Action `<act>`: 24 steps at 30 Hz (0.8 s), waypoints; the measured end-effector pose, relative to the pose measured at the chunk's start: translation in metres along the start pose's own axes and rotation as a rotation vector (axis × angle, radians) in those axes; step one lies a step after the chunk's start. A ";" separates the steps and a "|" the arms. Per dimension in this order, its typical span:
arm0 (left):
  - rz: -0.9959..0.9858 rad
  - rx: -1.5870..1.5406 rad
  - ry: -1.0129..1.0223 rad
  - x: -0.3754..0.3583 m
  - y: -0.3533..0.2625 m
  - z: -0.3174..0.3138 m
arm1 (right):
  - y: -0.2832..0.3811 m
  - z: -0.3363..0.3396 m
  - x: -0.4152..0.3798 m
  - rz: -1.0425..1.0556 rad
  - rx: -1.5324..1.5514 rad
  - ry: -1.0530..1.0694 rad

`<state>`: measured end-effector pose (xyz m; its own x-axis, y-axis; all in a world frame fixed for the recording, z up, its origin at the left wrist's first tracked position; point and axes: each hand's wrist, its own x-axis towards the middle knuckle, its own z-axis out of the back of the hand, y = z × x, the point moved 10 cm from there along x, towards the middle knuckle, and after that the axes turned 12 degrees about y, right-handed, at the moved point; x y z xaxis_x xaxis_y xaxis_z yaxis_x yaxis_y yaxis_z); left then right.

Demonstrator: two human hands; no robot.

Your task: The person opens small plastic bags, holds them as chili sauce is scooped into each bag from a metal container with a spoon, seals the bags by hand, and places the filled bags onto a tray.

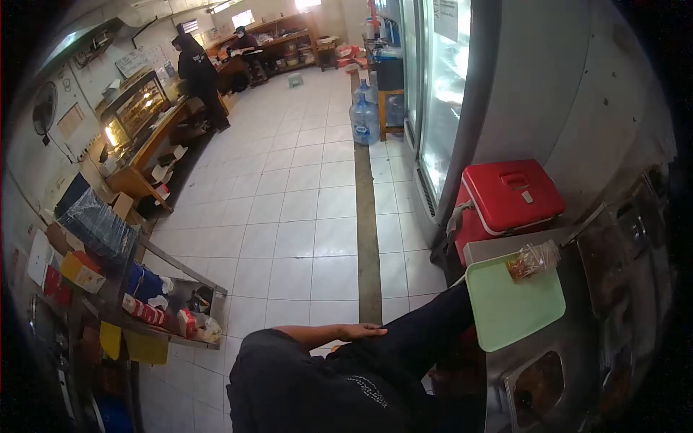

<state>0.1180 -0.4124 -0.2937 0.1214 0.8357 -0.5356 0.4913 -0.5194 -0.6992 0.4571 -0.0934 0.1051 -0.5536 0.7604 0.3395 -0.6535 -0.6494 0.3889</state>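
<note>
My left hand (364, 331) rests on dark cloth (426, 332) near the bottom middle, its fingers fairly straight and lying flat, holding nothing that I can see. The bare left forearm crosses in front of my black shirt (317, 390). My right hand does not show. Off to the right, a pale green tray (516, 310) lies on a metal counter (498, 375). A clear plastic pack (535, 260) of thin sticks, with something orange-brown at one end, sits at the tray's far edge.
A red cooler box (512, 195) stands beyond the tray, beside a glass-door fridge (444, 94). Water bottles (364, 119) stand on the tiled floor. At left, a metal shelf (180, 270) carries boxes and bags. Two people in dark clothes (198, 72) are far back by wooden counters.
</note>
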 end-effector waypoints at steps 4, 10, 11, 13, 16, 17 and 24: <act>-0.094 0.204 -0.082 -0.002 -0.024 0.026 | 0.049 -0.016 -0.015 0.058 0.086 0.076; -0.647 0.606 -0.402 -0.019 -0.190 -0.017 | 0.100 -0.048 -0.040 0.112 0.220 0.274; -0.714 0.515 -0.241 -0.014 -0.208 -0.054 | 0.109 -0.055 -0.045 0.122 0.247 0.320; -0.776 0.348 0.108 -0.006 -0.225 -0.132 | 0.125 -0.067 -0.054 0.146 0.304 0.411; -0.661 0.149 0.569 -0.012 -0.221 -0.238 | 0.147 -0.092 -0.065 0.179 0.377 0.535; -0.662 0.146 0.657 -0.010 -0.212 -0.253 | 0.152 -0.101 -0.073 0.194 0.391 0.566; -0.401 -0.011 0.640 0.008 -0.157 -0.214 | 0.127 -0.145 -0.097 0.049 0.563 0.586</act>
<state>0.2267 -0.2858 -0.0870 0.4072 0.9023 0.1415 0.6118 -0.1544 -0.7758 0.3530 -0.2490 -0.0026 -0.8570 0.5097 -0.0752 -0.3504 -0.4696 0.8104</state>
